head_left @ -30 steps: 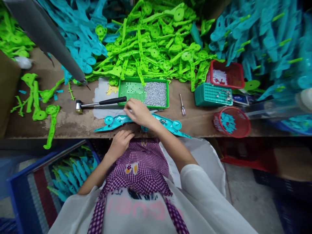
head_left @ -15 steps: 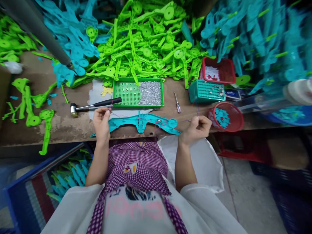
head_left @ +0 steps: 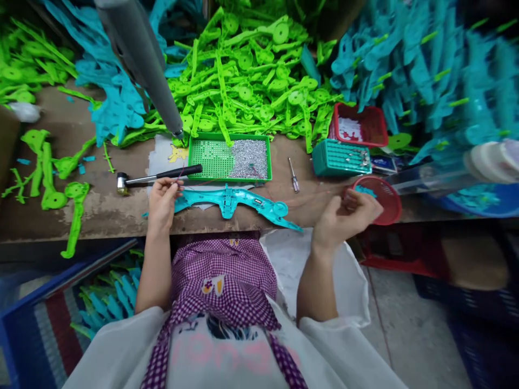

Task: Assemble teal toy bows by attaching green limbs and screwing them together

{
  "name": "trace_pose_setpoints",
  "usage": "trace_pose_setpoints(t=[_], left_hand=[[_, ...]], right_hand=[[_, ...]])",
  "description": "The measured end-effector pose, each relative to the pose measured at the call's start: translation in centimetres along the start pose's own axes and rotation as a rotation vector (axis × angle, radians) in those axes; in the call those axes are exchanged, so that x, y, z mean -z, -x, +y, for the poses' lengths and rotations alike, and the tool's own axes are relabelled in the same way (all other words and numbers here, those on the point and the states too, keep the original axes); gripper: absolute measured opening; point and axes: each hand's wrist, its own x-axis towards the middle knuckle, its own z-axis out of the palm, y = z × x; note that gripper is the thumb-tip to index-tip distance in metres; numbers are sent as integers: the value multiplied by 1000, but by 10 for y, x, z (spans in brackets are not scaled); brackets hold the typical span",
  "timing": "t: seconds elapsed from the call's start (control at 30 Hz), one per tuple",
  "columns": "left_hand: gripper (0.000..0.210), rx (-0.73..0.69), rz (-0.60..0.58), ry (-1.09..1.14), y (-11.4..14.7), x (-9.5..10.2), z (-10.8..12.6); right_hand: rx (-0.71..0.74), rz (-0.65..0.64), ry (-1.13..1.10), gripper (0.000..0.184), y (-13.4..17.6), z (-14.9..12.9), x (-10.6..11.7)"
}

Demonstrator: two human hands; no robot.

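Note:
A thin reddish string (head_left: pixel 221 180) runs from my left hand (head_left: pixel 161 202) across toward my right hand (head_left: pixel 346 216); it is faint in places. My left hand is pinched on the string, beside the left end of a turquoise plastic bow-shaped part (head_left: pixel 247 198) lying at the table edge. My right hand is raised in front of the red round basket (head_left: pixel 387 202), fingers curled together on the string's other end, which blurs there. The hammer (head_left: pixel 162 174) lies just behind my left hand. A small screwdriver (head_left: pixel 294 175) rests on the table between both hands.
A green tray (head_left: pixel 203 136) of small metal pieces stands behind the turquoise part. A grey pen-shaped power tool (head_left: pixel 156 75) hangs over the table. Piles of green (head_left: pixel 251 75) and turquoise parts (head_left: pixel 441 59) fill the back. A teal basket (head_left: pixel 330 159) and red box (head_left: pixel 383 116) stand right.
My right hand has moved right and away from the turquoise part, toward the red basket. My left hand has shifted slightly left. The hanging grey tool has swung right in view.

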Motion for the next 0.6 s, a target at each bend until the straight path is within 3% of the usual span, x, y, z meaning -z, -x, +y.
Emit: trace_pose_setpoints(t=[0.03,0.07,0.13,0.2,0.23,0.3,0.37,0.47,0.53,0.6], left_hand=[[38,-7,-7,6,4,-1,2],[38,-23,-18,13,7,-3,5],[36,-75,-57,32,11,-9,12],[34,-124,-99,56,10,-15,19],[34,-133,-117,73,8,-16,23],[35,-108,-143,113,2,-17,27],[36,-71,-147,136,-1,-18,28],[33,-84,-183,67,13,-30,33],[27,-153,-304,-63,34,-43,40],[20,-273,-456,-242,59,-55,48]], right_hand=[[103,38,-31,26,12,-18,-3],[244,-72,-78,25,23,-37,-9],[500,-481,-126,29,38,-69,-32],[561,-724,-45,42,41,-83,-59],[547,-772,17,49,40,-84,-72],[500,-802,128,57,36,-78,-89],[469,-818,184,58,32,-70,-92],[461,-774,164,56,31,-76,-72],[497,-727,50,58,34,-92,-51],[602,-765,-147,64,37,-111,-31]])
